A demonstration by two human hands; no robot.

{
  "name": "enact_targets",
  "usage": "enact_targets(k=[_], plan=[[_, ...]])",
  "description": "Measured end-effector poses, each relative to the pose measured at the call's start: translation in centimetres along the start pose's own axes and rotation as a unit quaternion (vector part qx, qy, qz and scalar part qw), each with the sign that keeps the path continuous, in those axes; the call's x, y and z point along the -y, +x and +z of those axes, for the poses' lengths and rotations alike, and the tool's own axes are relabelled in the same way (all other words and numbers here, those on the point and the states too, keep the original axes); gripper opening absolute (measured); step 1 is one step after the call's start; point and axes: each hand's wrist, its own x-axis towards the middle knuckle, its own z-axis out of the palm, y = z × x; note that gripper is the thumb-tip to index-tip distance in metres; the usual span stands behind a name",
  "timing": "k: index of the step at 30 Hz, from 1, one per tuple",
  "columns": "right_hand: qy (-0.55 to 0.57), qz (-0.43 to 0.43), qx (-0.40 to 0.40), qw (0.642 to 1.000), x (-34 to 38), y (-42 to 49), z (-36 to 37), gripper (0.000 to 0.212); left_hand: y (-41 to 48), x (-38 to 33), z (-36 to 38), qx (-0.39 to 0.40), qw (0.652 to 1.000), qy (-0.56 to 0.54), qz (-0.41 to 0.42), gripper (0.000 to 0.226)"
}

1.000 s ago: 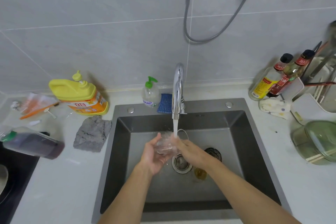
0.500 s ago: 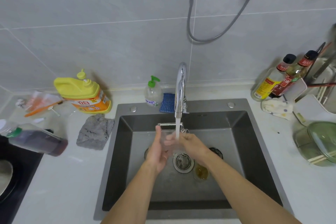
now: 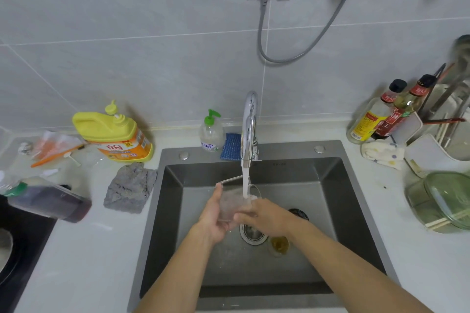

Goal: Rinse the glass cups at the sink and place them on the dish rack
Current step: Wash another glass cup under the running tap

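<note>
Glass cups counted: 2. Cup 1, the clear glass cup (image 3: 235,202), sits over the sink (image 3: 330,152) basin, mouth up and tipped slightly away, directly beneath the faucet (image 3: 249,124). The water stream (image 3: 245,183) falls just past the fingertips and enters at the cup's far rim. Hands: 2, both on this cup. The left hand (image 3: 212,220) wraps its left wall, fingers curled round it, thumb lying up along the near side toward the rim. The right hand (image 3: 265,216) grips the right lower wall, with its curled fingers (image 3: 241,216) meeting those of the left. The wall is see-through and wet, and the skin behind shows blurred through it. Cup 2, the second glass (image 3: 279,245), stands on the basin floor below the right wrist with amber liquid in the bottom, apart from both hands. The drain strainer (image 3: 251,233) lies directly under the knuckles, partly hidden by them. A dark round object (image 3: 298,213) shows beyond the right wrist, identity unclear. On the counter beyond the fingertips are 1 clear pump bottle (image 3: 211,136) and 1 blue scrub pad (image 3: 230,147). Left of the left hand are 1 grey cloth (image 3: 131,188), 1 yellow detergent jug (image 3: 114,134) and 1 dark bottle (image 3: 48,202) lying on its side. Right of the right hand are 2 sauce bottles (image 3: 373,119), 1 patterned cloth (image 3: 381,154), 1 white rack (image 3: 427,151) holding utensils and 1 green glass lid (image 3: 443,201). Nothing lies between the hands and the rack except bare counter and the sink edge.
</note>
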Motion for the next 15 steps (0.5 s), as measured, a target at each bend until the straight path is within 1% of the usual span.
enact_targets(k=[1, 2, 3, 4, 6, 7, 8, 9, 10, 11, 12, 13, 14, 15], plan=[[-0.026, 0.010, -0.009, 1.000, -0.2, -0.1, 0.1, 0.025, 0.2, 0.0, -0.2, 0.002, 1.000, -0.005, 0.005, 0.071], [-0.027, 0.016, -0.033, 0.999, -0.3, 0.1, 0.1, 0.029, -0.1, 0.0, -0.1, 0.008, 1.000, -0.003, 0.010, 0.073], [0.010, 0.023, -0.055, 0.998, -0.1, 0.3, 0.0, 0.031, -0.3, 0.2, 0.1, 0.022, 1.000, 0.007, 0.016, 0.074], [0.081, 0.035, -0.069, 0.994, 0.2, 0.6, 0.1, 0.030, -0.6, 0.5, 0.4, 0.028, 0.999, 0.017, 0.026, 0.072], [0.230, 0.071, -0.084, 0.967, 0.8, 1.0, 0.1, 0.027, -0.6, 0.8, 0.7, 0.036, 0.998, 0.027, 0.041, 0.061], [0.265, 0.079, -0.072, 0.958, 1.0, 0.8, 0.0, 0.028, -0.7, 0.8, 0.8, 0.035, 0.998, 0.022, 0.047, 0.059], [0.252, 0.063, -0.060, 0.964, 1.1, 0.5, -0.2, 0.029, -0.9, 0.7, 0.9, 0.024, 0.998, 0.011, 0.051, 0.060], [0.186, 0.047, -0.050, 0.980, 0.7, 0.3, -0.2, 0.033, -0.7, 0.4, 0.7, 0.018, 0.999, -0.001, 0.051, 0.063], [0.079, 0.031, -0.040, 0.996, 0.3, 0.0, -0.1, 0.036, -0.8, 0.2, 0.7, 0.021, 0.999, -0.016, 0.042, 0.067], [-0.030, 0.023, -0.042, 0.998, -0.2, -0.2, -0.1, 0.037, -1.0, 0.1, 0.9, 0.021, 0.999, -0.029, 0.033, 0.066], [-0.102, 0.016, -0.051, 0.993, -0.5, -0.2, -0.2, 0.036, -1.5, -0.1, 1.1, 0.015, 0.999, -0.037, 0.027, 0.062], [-0.121, 0.015, -0.066, 0.990, -0.6, 0.0, -0.2, 0.035, -1.0, 0.0, 0.7, 0.009, 0.999, -0.040, 0.029, 0.059], [-0.107, 0.021, -0.073, 0.991, -0.5, 0.2, -0.1, 0.033, -0.9, 0.1, 0.6, 0.012, 0.999, -0.028, 0.031, 0.059], [-0.063, 0.031, -0.079, 0.994, -0.1, 0.4, -0.1, 0.032, -0.9, 0.2, 0.6, 0.020, 0.999, -0.007, 0.034, 0.060]])
